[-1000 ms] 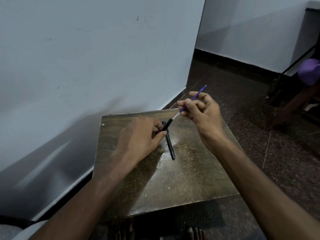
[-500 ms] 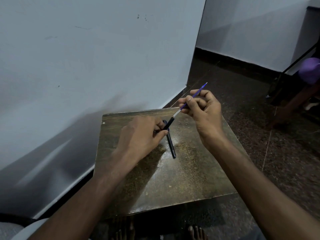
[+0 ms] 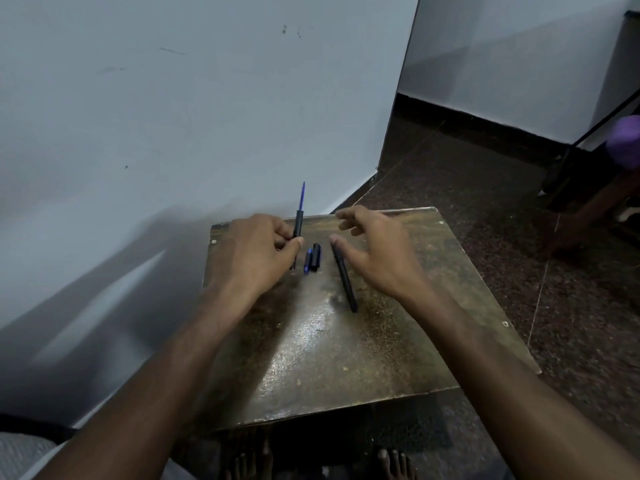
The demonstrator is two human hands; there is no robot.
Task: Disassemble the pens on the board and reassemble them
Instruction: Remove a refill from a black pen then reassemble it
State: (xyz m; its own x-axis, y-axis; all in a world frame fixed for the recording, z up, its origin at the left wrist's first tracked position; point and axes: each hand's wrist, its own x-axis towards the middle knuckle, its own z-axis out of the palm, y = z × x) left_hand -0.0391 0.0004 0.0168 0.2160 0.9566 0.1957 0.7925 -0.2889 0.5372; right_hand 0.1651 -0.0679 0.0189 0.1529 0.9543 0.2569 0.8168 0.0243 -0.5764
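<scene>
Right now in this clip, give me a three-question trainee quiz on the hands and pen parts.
1. True or false: the right hand is gripping the blue refill.
2. Which lies on the board untouched by the left hand? A) the black pen B) the barrel with the refill sticking out of it C) nothing
3. Fill in: between the two hands, two small pieces lie side by side, one black and one ____.

Key
1. False: the right hand is open, above the black pen; the left hand holds the barrel.
2. A
3. blue
</scene>
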